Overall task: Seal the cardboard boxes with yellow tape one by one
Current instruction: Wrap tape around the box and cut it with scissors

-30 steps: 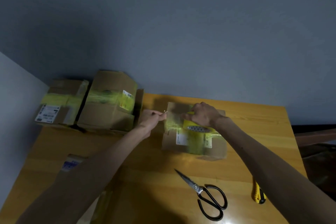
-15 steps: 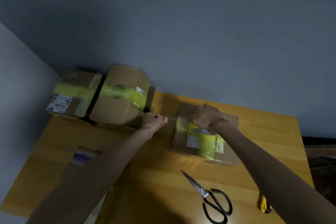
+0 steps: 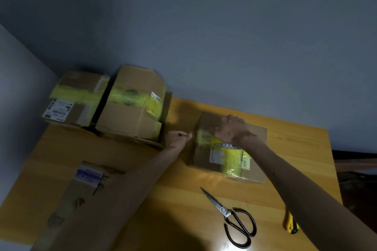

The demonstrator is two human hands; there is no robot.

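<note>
A small cardboard box sits mid-table with yellow tape across its top and front. My right hand lies on top of it, fingers curled over the yellow tape roll. Just left of the box, my left hand pinches the free end of the tape. A blurred yellow tape strip stretches from that pinch to the roll, over the box's left edge. Most of the roll is hidden under my right hand.
Two taped boxes stand at the back left: a labelled box and a bigger box. A flat cardboard piece lies near left under my forearm. Scissors and a yellow utility knife lie on the wooden table.
My left hand has drawn the tape end a little further left, away from the box's edge. My right hand stays on the roll. The view has shifted slightly.
</note>
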